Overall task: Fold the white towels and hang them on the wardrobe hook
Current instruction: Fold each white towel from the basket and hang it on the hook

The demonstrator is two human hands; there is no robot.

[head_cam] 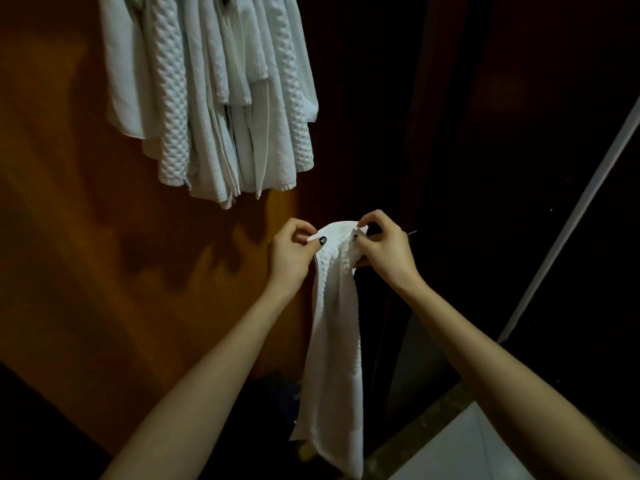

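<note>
White towel (334,341), top edge pinched by left hand (291,252) and right hand (384,249); risk: uneven pinch lets corner slip, spoiling fold.

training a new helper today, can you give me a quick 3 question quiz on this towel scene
1. True or false: the left hand and the right hand both pinch the top edge of the white towel.
2. Where is the bunch of hanging towels relative to the hands? A) above and to the left B) below C) directly right
3. Fill in: the held towel hangs ____ from the grip, its lower end loose.

Key: 1 true; 2 A; 3 down
</note>
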